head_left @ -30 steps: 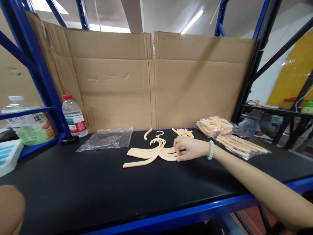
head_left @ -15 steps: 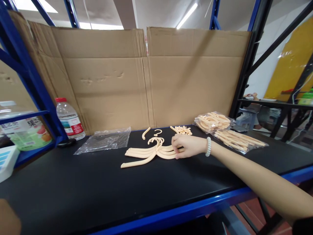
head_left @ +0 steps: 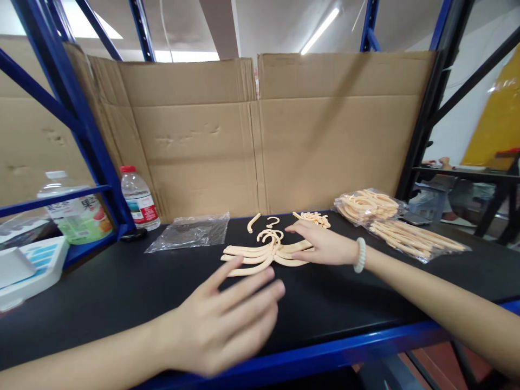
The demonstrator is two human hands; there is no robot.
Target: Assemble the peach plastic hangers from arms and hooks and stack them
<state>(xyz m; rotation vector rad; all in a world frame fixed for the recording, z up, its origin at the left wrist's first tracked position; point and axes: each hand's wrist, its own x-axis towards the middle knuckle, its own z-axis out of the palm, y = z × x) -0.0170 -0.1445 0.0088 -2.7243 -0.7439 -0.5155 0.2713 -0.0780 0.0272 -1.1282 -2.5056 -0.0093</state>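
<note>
The left hand (head_left: 227,319), its fingers spread wide and blurred, holds nothing and hovers on the near side of the fanned pile of cream hanger-shaped pieces (head_left: 271,255); its fingertips overlap the pile's left arms in view, and I cannot tell whether they touch. The right hand (head_left: 329,246), wearing a pale coiled bracelet (head_left: 359,254), lies over the pile's right arms with thumb and fingers well apart, gripping nothing that shows. The pile sits on a matte black tabletop (head_left: 122,287), which runs from it toward the blue metal front rail (head_left: 345,346) and widely out to either side. Just behind the pile are a short curved cream rod (head_left: 253,223), a single cream hook (head_left: 273,222) and, behind to its right, a heap of small cream pieces (head_left: 319,219); a brown cardboard wall (head_left: 203,151) bounds the back. Right of the pile, one clear plastic bag (head_left: 365,207) holds curved cream parts and another, of straight cream rods (head_left: 418,239), lies just in front. Left of it are a flat transparent bag (head_left: 189,233) and, farther out, a red-capped clear bottle (head_left: 140,201).
</note>
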